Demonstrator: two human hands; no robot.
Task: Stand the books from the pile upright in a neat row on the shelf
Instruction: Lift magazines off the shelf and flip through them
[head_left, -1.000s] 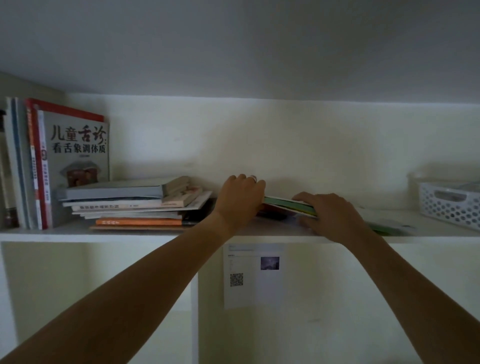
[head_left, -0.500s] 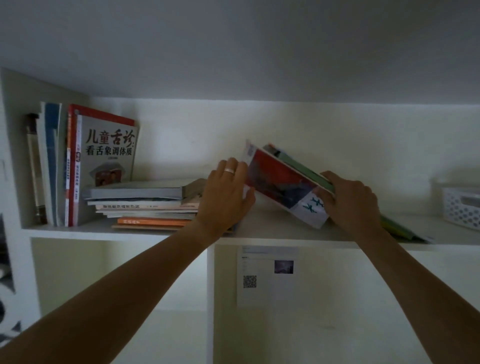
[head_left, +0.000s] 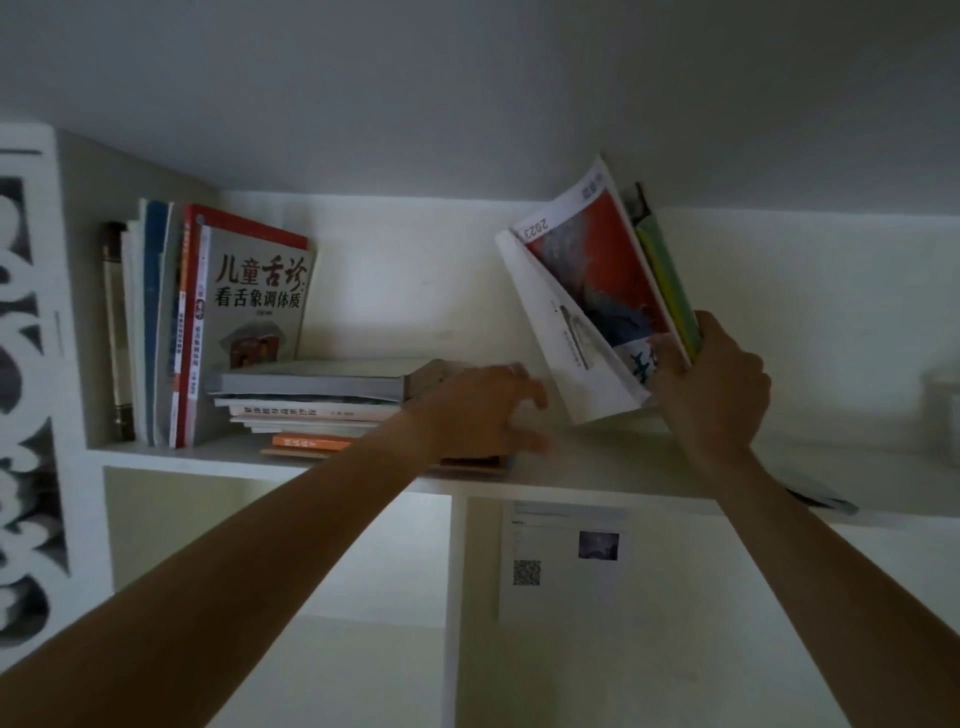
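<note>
My right hand (head_left: 711, 384) grips a few thin books (head_left: 597, 291), the front one with a red and white cover, green ones behind. They are lifted off the shelf (head_left: 597, 467) and tilt leftward, nearly upright. My left hand (head_left: 483, 410) is blurred, fingers spread, resting at the right end of a flat pile of books (head_left: 311, 400). Several books (head_left: 171, 332) stand upright at the shelf's left end; the front one shows large Chinese characters (head_left: 257, 291).
A white carved panel (head_left: 31, 364) borders the shelf on the left. A flat thin book (head_left: 815, 496) lies on the shelf's front right edge. A paper with a QR code (head_left: 561, 561) hangs below. A white basket (head_left: 940, 400) sits blurred at far right.
My right hand has raised the thin books from lying flat to almost upright. My left hand let go of them and dropped to the pile's end. The view shifted left.
</note>
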